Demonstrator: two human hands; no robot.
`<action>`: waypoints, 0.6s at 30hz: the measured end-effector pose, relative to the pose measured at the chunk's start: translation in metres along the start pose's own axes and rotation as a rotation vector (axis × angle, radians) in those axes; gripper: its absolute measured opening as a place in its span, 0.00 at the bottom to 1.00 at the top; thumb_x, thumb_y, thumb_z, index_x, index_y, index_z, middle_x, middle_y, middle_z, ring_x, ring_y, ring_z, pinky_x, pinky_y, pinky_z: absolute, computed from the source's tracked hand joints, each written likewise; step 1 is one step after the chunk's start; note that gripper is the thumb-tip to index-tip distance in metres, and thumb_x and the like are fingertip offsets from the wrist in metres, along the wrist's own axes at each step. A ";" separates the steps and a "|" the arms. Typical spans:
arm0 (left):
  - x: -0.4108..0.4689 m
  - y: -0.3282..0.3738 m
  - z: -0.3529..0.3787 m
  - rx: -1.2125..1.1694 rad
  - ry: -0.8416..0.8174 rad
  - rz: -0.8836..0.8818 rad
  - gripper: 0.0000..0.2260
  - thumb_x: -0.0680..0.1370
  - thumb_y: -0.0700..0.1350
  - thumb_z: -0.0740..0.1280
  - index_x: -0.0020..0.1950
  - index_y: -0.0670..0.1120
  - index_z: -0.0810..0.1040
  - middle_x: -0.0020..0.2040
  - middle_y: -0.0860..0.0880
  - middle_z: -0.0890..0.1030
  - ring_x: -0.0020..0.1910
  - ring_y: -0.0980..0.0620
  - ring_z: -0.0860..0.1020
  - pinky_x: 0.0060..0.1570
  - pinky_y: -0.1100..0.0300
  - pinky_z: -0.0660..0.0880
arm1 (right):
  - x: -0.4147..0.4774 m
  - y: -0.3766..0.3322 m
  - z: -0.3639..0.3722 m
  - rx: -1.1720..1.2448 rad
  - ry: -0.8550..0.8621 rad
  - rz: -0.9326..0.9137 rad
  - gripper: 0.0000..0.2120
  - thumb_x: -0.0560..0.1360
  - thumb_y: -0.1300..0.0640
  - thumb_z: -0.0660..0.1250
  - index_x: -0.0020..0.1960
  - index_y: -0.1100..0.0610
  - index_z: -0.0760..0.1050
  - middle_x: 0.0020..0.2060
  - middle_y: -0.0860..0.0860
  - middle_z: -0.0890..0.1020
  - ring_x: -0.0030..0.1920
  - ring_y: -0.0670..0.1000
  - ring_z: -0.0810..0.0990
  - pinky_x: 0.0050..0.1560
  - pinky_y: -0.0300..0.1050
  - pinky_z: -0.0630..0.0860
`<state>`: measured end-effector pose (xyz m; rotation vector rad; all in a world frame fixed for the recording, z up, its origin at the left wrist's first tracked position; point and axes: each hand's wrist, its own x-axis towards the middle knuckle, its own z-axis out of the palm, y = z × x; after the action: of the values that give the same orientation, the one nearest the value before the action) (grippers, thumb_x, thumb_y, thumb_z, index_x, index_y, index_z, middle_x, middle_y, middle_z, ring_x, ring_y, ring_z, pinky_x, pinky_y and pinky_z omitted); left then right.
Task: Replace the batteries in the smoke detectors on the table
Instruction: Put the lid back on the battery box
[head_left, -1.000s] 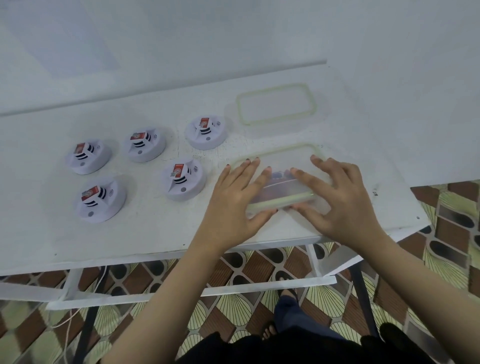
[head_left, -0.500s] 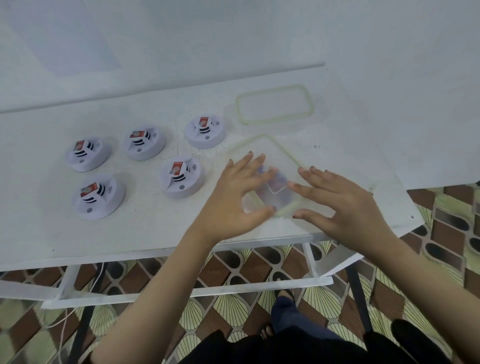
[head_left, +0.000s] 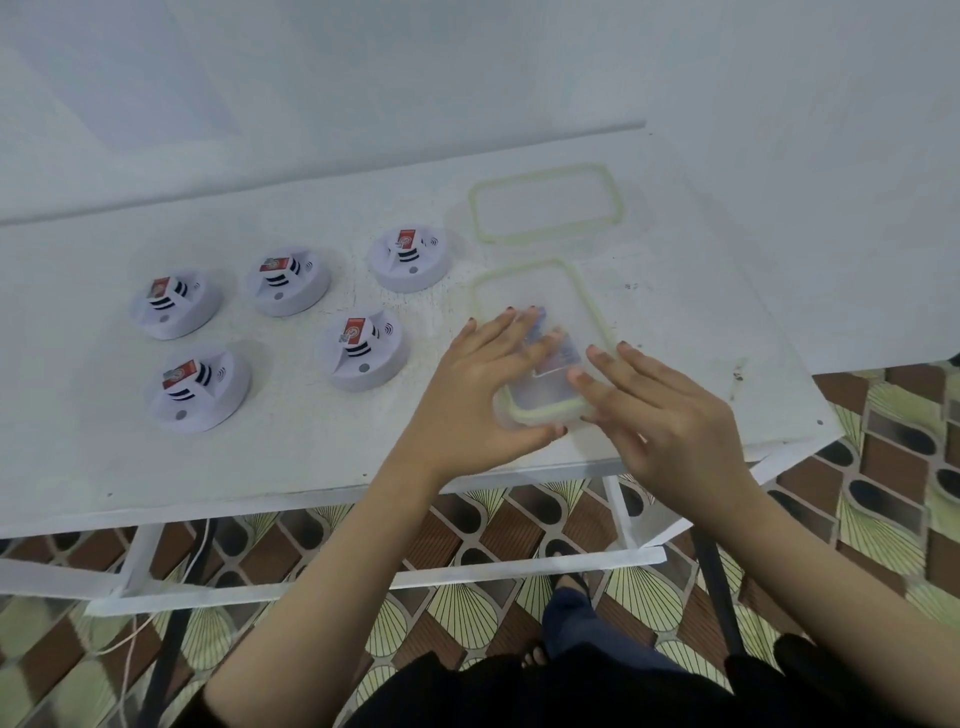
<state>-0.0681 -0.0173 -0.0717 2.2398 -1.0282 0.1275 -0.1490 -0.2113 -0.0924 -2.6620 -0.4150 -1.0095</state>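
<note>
Several white round smoke detectors lie on the white table, each with a red-labelled battery on top; the nearest to my hands is one detector, with others behind it and to the left. A clear container with a green rim stands lengthwise near the front edge, with bluish items showing through it. My left hand lies over its near left corner, thumb hooked round the near edge. My right hand touches its near right corner with straight fingers.
A second clear green-rimmed container or lid lies behind the first, near the wall. The table's front edge runs just below my wrists and its right corner is close to my right hand. Patterned floor tiles and my foot show underneath.
The clear container has turned from lying crosswise to pointing away from me. Both hands have slid to its near end, and the left thumb now hooks its near edge.
</note>
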 end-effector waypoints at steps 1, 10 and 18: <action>0.001 0.001 -0.005 -0.058 -0.024 -0.040 0.33 0.69 0.62 0.66 0.73 0.55 0.66 0.74 0.57 0.61 0.75 0.59 0.57 0.73 0.62 0.47 | 0.001 0.003 -0.001 0.040 -0.028 0.000 0.15 0.74 0.59 0.69 0.61 0.54 0.79 0.61 0.53 0.79 0.61 0.57 0.78 0.59 0.47 0.74; 0.026 -0.024 -0.044 -0.703 -0.014 -0.587 0.18 0.76 0.43 0.66 0.65 0.53 0.73 0.65 0.51 0.76 0.64 0.56 0.73 0.66 0.58 0.67 | 0.013 -0.022 -0.027 0.667 -0.216 0.650 0.23 0.69 0.48 0.73 0.63 0.41 0.73 0.55 0.32 0.76 0.54 0.35 0.77 0.48 0.32 0.77; 0.018 -0.025 -0.041 -0.700 -0.049 -0.538 0.16 0.70 0.40 0.73 0.54 0.53 0.74 0.51 0.50 0.78 0.47 0.52 0.78 0.50 0.62 0.76 | 0.026 -0.004 -0.031 1.091 -0.226 1.004 0.33 0.71 0.70 0.68 0.69 0.44 0.66 0.59 0.52 0.79 0.45 0.56 0.82 0.50 0.50 0.79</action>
<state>-0.0309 0.0077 -0.0466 1.7805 -0.3652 -0.4550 -0.1500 -0.2140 -0.0518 -1.5775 0.2849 -0.0654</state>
